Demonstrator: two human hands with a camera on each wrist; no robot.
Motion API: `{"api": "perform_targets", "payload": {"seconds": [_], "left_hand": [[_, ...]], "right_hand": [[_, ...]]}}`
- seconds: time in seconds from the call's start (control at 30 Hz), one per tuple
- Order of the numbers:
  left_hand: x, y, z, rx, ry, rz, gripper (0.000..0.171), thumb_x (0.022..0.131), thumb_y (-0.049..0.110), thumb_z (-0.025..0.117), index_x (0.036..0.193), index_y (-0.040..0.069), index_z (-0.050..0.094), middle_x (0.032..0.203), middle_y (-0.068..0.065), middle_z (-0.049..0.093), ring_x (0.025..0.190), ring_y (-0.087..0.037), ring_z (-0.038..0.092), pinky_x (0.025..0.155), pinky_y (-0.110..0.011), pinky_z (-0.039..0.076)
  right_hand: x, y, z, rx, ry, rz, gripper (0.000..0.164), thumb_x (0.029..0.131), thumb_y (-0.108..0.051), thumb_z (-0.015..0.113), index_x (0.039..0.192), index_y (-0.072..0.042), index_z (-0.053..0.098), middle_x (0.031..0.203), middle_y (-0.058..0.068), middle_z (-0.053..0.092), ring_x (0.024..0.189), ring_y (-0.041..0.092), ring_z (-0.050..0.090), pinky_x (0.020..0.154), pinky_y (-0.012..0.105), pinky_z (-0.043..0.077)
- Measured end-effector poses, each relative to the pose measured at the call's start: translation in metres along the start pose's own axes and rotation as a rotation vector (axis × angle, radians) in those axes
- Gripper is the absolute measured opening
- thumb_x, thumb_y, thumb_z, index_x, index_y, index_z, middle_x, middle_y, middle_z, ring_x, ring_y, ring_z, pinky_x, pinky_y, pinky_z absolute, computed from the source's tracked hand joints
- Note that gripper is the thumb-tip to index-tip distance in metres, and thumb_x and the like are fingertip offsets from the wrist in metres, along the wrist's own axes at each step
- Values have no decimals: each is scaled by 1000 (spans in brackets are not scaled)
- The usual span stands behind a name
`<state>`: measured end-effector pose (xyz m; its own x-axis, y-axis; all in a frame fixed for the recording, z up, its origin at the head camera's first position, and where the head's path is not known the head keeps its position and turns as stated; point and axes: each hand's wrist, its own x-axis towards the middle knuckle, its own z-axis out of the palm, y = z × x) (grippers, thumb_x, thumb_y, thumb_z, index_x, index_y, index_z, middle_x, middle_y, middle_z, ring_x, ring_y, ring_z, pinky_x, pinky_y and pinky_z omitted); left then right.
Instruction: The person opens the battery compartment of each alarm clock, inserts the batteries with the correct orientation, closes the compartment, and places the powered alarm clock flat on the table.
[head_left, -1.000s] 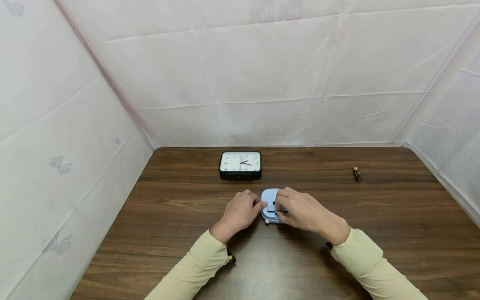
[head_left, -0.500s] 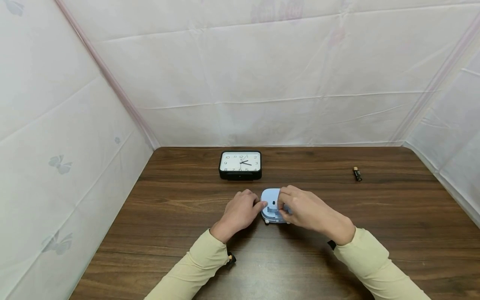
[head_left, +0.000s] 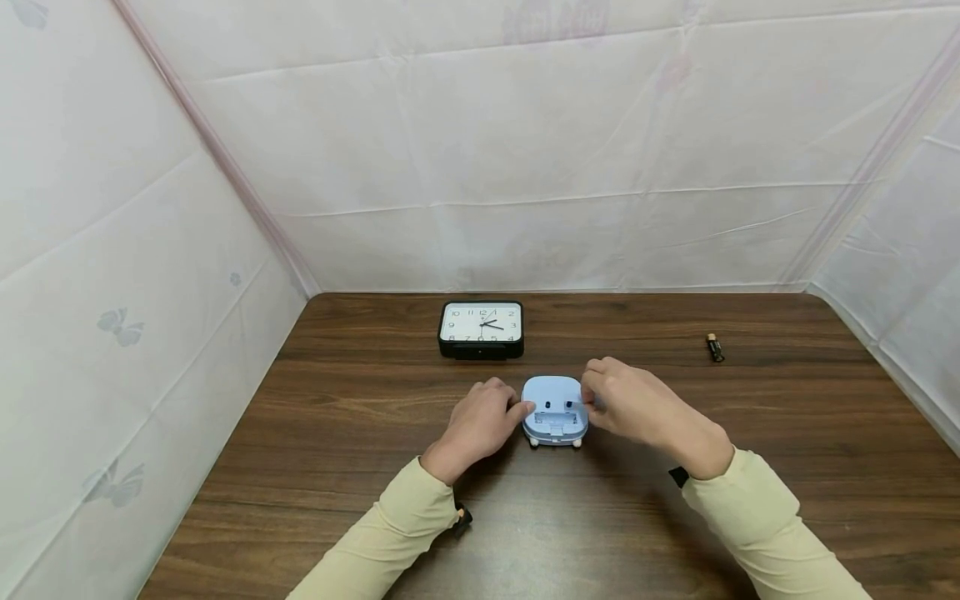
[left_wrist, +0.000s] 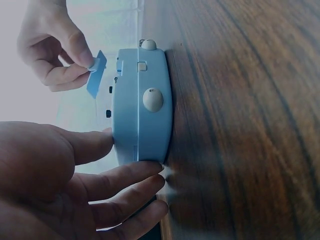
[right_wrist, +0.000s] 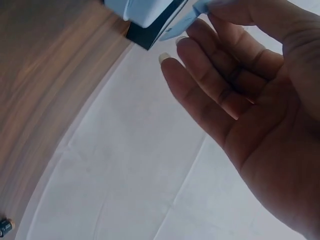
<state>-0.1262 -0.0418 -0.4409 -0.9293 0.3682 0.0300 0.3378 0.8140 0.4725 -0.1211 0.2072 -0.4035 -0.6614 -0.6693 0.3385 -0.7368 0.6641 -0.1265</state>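
Note:
A light blue alarm clock (head_left: 551, 390) lies face down on the table, with two black knobs on its back and two white feet at its near edge. Its battery compartment (head_left: 557, 419) is uncovered. My left hand (head_left: 483, 421) holds the clock by its left side, thumb on the back and fingers against the side. Between thumb and index finger, my right hand (head_left: 633, 404) pinches the small blue battery cover (left_wrist: 97, 75), just off the clock's right side. The left wrist view shows this cover raised clear of the clock's back.
Behind the blue clock lies a black rectangular clock (head_left: 481, 323) with a white dial. A black battery with a copper-coloured end (head_left: 714, 348) is on the wooden table (head_left: 360, 392) at the right. White patterned sheets (head_left: 480, 167) rise at the back and sides.
My right hand has lifted the battery cover off the blue clock and moved right with it, exposing the compartment and second knob. The left hand has stayed in place.

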Motion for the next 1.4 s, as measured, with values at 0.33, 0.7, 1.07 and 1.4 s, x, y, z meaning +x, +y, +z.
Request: {"api": "perform_targets", "payload": {"seconds": [0.33,0.7,1.07,1.4], "left_hand": [[0,0,0,2,-3,-2,28,106,31,67,94,8,79,110,-8,70,108,-31,64,83,-46,54],[0,0,1,1,3,-1,27,106,30,68,93,8,79,108,-7,69,107,-31,64,83,-46,54],[0,0,1,1,3,-1,28,106,31,68,93,9,79,108,-7,70,107,-31,64,81,-45,54],[0,1,0,5,-2,-2,28,106,30,68,92,9,78,109,-8,69,107,-31,64,81,-45,54]], "right_hand": [[-6,16,-5,-4,-100,103,34,78,8,78,71,-17,56,77,-8,46,73,12,46,59,29,44],[-8,27,4,27,-198,141,34,78,6,81,70,-17,57,76,-8,48,70,11,46,59,30,43],[-8,34,13,40,-246,140,36,76,5,84,68,-18,57,75,-8,47,66,9,45,58,30,43],[-9,35,15,54,-263,158,38,78,6,84,67,-18,57,75,-7,48,66,10,45,59,30,43]]}}
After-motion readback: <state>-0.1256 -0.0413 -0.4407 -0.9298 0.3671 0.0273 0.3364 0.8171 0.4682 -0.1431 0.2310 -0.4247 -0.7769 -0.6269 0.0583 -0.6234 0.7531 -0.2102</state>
